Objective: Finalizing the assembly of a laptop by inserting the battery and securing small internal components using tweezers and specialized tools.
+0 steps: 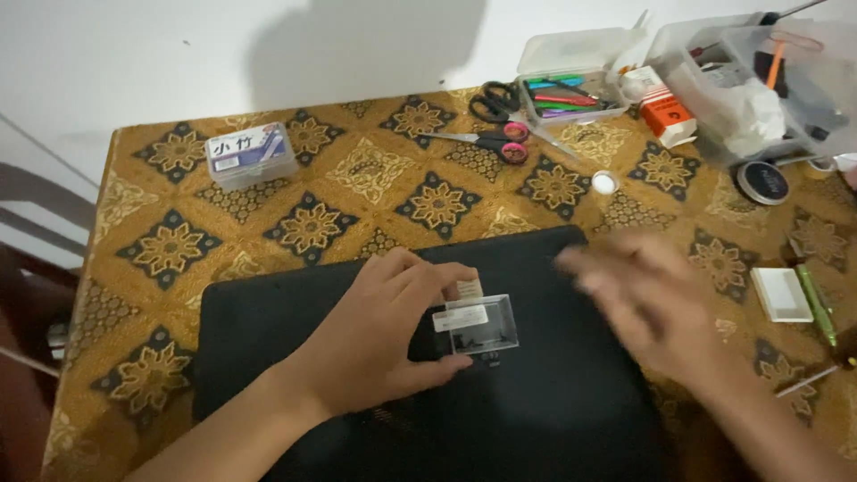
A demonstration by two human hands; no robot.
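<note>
A: So, where are the hands?

B: Both are over a black mat (536,419) that lies on a table with a gold patterned cloth (268,214). The left hand (375,344) rests near the middle of the mat and grasps a small clear plastic box (480,323) between the thumb below and the fingers above. The box sits just above the mat, has a white label on its lid and shows small dark bits inside.

A: And the right hand?

B: The right hand (638,299) hovers over the right part of the mat, just right of the box and not touching it. It is blurred, with the fingers spread loosely and nothing in it.

A: What lies beyond the mat?

B: Behind the mat, towards the wall, lie scissors with pink handles (495,143) and black scissors (495,100), next to an open case of coloured pens (571,96). Far left of the mat's back edge stands a clear lidded box with a white label (252,154). Right of the mat lie a small white tray (781,294) and a green pen (817,303). A round black tin (762,182) sits further back on that side.
</note>
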